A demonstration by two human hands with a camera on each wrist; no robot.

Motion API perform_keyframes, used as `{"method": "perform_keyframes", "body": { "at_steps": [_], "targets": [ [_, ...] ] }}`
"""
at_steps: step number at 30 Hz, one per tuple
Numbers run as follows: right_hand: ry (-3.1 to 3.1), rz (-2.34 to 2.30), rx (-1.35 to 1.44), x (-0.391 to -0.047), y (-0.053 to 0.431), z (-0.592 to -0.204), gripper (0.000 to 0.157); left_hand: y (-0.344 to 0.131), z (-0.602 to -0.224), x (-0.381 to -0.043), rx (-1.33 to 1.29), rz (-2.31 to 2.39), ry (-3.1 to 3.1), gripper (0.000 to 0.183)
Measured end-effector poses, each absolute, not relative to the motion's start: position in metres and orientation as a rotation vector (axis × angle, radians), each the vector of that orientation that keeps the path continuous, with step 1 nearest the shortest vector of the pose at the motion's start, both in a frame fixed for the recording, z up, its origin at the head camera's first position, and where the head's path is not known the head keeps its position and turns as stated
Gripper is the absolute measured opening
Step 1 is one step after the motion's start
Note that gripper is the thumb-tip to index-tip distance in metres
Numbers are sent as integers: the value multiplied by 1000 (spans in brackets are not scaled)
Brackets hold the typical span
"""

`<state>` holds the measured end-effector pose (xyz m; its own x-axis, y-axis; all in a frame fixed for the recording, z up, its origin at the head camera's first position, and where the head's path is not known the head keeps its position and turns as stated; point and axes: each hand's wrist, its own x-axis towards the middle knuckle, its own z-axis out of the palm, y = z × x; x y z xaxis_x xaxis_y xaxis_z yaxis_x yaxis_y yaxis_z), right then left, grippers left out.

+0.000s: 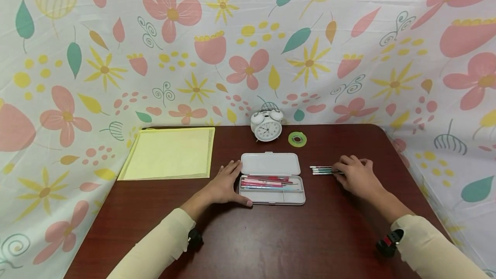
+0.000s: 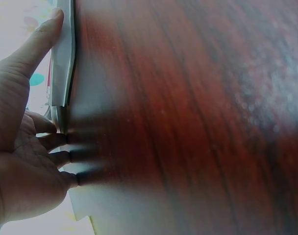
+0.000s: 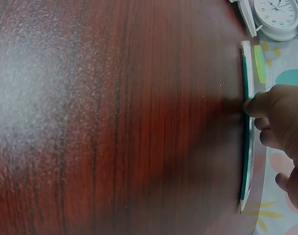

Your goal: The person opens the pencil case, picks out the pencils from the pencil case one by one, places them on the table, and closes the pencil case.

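An opened white pencil case (image 1: 271, 201) lies in mid-table, its lid tipped back. Pink, red and blue pencils (image 1: 267, 183) fill its long rear compartment; the front compartments look bare. At the case's left end, my left hand (image 1: 222, 186) rests with fingers spread, its thumb against the front corner. The left wrist view shows that thumb along the case's side (image 2: 63, 58). To the right, my right hand (image 1: 358, 178) pinches a small row of green and white pencils (image 1: 320, 170) lying on the table. In the right wrist view, the thumb presses on a green pencil (image 3: 245, 147); some fingertips are hidden.
Behind the case stands a white twin-bell alarm clock (image 1: 267, 126). A round yellow-green tape roll (image 1: 297, 139) lies to its right. Yellow sheets (image 1: 170, 154) cover the table's back left. Flowered cloth (image 1: 248, 46) hangs behind the dark wooden table (image 1: 248, 244).
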<state>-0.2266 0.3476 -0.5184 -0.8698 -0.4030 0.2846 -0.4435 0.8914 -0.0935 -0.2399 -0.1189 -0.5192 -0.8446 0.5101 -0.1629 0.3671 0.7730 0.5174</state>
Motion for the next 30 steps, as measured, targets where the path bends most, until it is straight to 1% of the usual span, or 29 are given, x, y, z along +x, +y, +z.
{"method": "perform_keyframes", "body": {
  "at_steps": [15,25,30],
  "targets": [
    [-2786,265,640,-227,343,-519,15,-120,-521,-240,687,696,2672,145],
    [-2838,371,654,-228,299,-505,16,-120,-521,-241,675,687,2673,145],
    [-2851,394,695,-226,274,-502,13,-119,-520,-241,676,692,2673,145]
  ]
}}
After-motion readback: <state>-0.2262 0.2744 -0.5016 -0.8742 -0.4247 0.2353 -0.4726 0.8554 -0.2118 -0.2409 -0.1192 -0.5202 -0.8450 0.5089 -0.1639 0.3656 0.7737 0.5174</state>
